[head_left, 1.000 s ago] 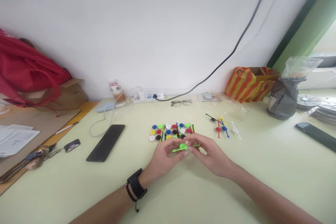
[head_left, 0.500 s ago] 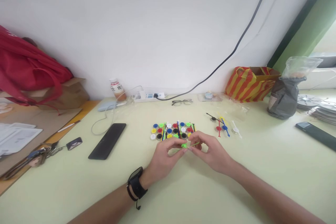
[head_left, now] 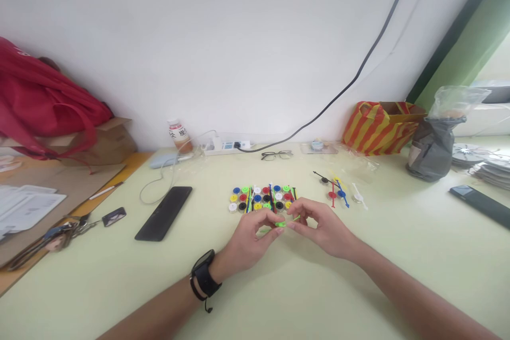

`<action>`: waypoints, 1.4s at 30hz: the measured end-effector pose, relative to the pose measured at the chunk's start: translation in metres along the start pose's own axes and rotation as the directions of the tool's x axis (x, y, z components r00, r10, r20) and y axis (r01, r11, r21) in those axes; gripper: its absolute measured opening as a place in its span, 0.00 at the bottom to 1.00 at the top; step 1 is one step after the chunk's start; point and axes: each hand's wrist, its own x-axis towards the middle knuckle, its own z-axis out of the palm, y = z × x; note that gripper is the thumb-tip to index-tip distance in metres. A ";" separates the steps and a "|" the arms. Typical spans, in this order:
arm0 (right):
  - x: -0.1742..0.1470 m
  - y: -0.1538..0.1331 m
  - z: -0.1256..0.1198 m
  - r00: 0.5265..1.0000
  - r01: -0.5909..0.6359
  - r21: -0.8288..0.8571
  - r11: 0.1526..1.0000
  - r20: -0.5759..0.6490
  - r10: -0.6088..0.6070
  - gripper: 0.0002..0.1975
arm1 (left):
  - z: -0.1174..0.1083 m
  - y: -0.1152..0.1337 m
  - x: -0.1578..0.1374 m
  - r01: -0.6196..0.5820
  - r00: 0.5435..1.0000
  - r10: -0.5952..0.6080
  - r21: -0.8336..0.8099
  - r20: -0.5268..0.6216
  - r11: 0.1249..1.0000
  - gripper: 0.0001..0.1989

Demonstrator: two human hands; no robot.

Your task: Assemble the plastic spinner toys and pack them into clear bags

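The left hand (head_left: pixel 249 236) and the right hand (head_left: pixel 324 231) together pinched the green spinner (head_left: pixel 281 224), above the surface (head_left: pixel 279 297), well apart from its back edge. Coloured discs (head_left: pixel 257 198) lay behind, towards this edge.

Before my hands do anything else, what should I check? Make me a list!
1. Left hand pinching the green arrow spinner: ok.
2. Right hand gripping its other end: cannot tell; fingers hide the contact.
3. Spinner parts fully joined: cannot tell, mostly covered.
4. Coloured discs lined up in rows beyond the hands: ok.
5. Five other arrow spinners lying apart from the rows, to the right: ok.
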 end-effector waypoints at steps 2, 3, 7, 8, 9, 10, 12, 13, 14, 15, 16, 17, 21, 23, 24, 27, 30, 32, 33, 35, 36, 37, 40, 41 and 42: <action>0.000 -0.001 -0.001 1.000 0.005 0.010 1.000 -0.003 -0.005 0.08 | 0.000 0.001 0.000 -0.004 1.000 0.004 -0.040 -0.005 0.999 0.08; 0.000 -0.001 -0.001 1.000 0.004 0.014 1.000 -0.006 -0.004 0.07 | 0.001 0.002 0.000 -0.012 1.000 0.011 -0.071 -0.007 0.997 0.08; 0.000 0.000 -0.002 1.000 0.008 0.030 1.000 -0.025 -0.007 0.09 | 0.000 0.008 0.002 -0.007 0.999 0.016 -0.270 0.030 0.963 0.07; 0.001 0.001 -0.002 0.999 0.013 0.036 0.999 -0.039 -0.012 0.10 | 0.000 0.008 0.003 0.004 0.999 0.006 -0.301 0.032 0.954 0.07; 0.001 0.002 -0.002 0.998 0.023 0.038 0.999 -0.062 -0.020 0.12 | 0.000 0.008 0.004 0.017 1.000 -0.008 -0.317 0.030 0.948 0.07; 0.002 0.003 -0.003 0.995 0.036 0.031 0.999 -0.096 -0.032 0.13 | -0.001 0.007 0.004 0.030 0.999 -0.024 -0.323 0.021 0.946 0.07; 0.002 0.004 -0.003 0.980 0.068 -0.017 0.998 -0.184 -0.070 0.14 | -0.001 0.005 0.006 0.063 0.998 -0.067 -0.330 -0.002 0.942 0.10; 0.002 0.004 -0.004 0.973 0.079 -0.051 0.996 -0.212 -0.088 0.11 | -0.001 0.003 0.006 0.085 0.995 -0.095 -0.343 -0.011 0.936 0.12; 0.001 0.003 -0.005 0.971 0.085 -0.080 0.993 -0.215 -0.100 0.09 | -0.001 0.002 0.006 0.111 0.992 -0.125 -0.362 -0.017 0.926 0.13; 0.000 0.003 -0.006 0.974 0.087 -0.101 0.991 -0.199 -0.106 0.09 | -0.001 0.001 0.006 0.136 0.988 -0.155 -0.383 -0.019 0.914 0.14; 0.000 0.002 -0.007 0.980 0.087 -0.113 0.990 -0.172 -0.105 0.10 | -0.001 0.001 0.007 0.157 0.984 -0.180 -0.402 -0.020 0.902 0.14; -0.001 0.001 -0.007 0.984 0.090 -0.116 0.989 -0.145 -0.106 0.10 | -0.001 0.000 0.007 0.173 0.980 -0.199 -0.416 -0.020 0.893 0.14; -0.004 0.001 -0.007 0.986 0.121 -0.115 0.986 -0.097 -0.133 0.17 | -0.002 -0.001 0.007 0.174 0.977 -0.210 -0.430 -0.038 0.886 0.13; -0.005 0.002 -0.003 0.989 0.119 -0.089 0.989 -0.079 -0.126 0.23 | -0.002 -0.001 0.007 0.164 0.978 -0.204 -0.437 -0.045 0.884 0.14; -0.005 0.003 -0.002 0.990 0.110 -0.066 0.992 -0.080 -0.115 0.26 | -0.002 -0.002 0.007 0.162 0.978 -0.203 -0.444 -0.046 0.881 0.14; -0.007 0.003 0.003 0.991 0.063 0.023 0.998 -0.118 -0.060 0.29 | -0.002 -0.002 0.007 0.154 0.979 -0.199 -0.468 -0.049 0.870 0.13; -0.007 0.002 0.002 1.000 -0.013 0.108 0.994 -0.014 0.014 0.19 | -0.002 -0.002 0.007 0.146 0.978 -0.198 -0.477 -0.061 0.867 0.13; -0.005 0.002 0.000 0.994 -0.057 0.170 0.984 0.105 0.040 0.31 | -0.002 -0.002 0.008 0.145 0.976 -0.203 -0.475 -0.072 0.868 0.12; -0.004 0.002 -0.001 0.990 -0.070 0.190 0.979 0.137 0.044 0.33 | -0.002 -0.001 0.008 0.147 0.976 -0.206 -0.473 -0.074 0.869 0.12; -0.002 0.002 -0.003 0.992 -0.075 0.184 0.980 0.114 0.055 0.32 | -0.003 -0.001 0.009 0.147 0.975 -0.206 -0.472 -0.077 0.869 0.12; -0.001 0.001 -0.003 0.994 -0.073 0.161 0.984 0.087 0.060 0.30 | -0.002 -0.001 0.009 0.147 0.976 -0.204 -0.471 -0.073 0.870 0.13; -0.001 0.000 -0.003 0.996 -0.071 0.137 0.988 0.064 0.062 0.27 | -0.002 -0.001 0.008 0.146 0.978 -0.200 -0.469 -0.067 0.871 0.13; 0.000 -0.005 0.000 0.998 -0.059 0.107 0.993 0.039 0.055 0.19 | -0.001 -0.002 0.008 0.149 0.981 -0.188 -0.456 -0.041 0.877 0.14; -0.001 -0.006 0.001 0.998 -0.053 0.101 0.993 0.046 0.049 0.18 | -0.001 -0.002 0.007 0.151 0.982 -0.185 -0.452 -0.031 0.879 0.14; -0.001 -0.007 0.003 0.997 -0.047 0.091 0.995 0.058 0.042 0.17 | -0.001 -0.002 0.007 0.153 0.983 -0.182 -0.449 -0.022 0.880 0.14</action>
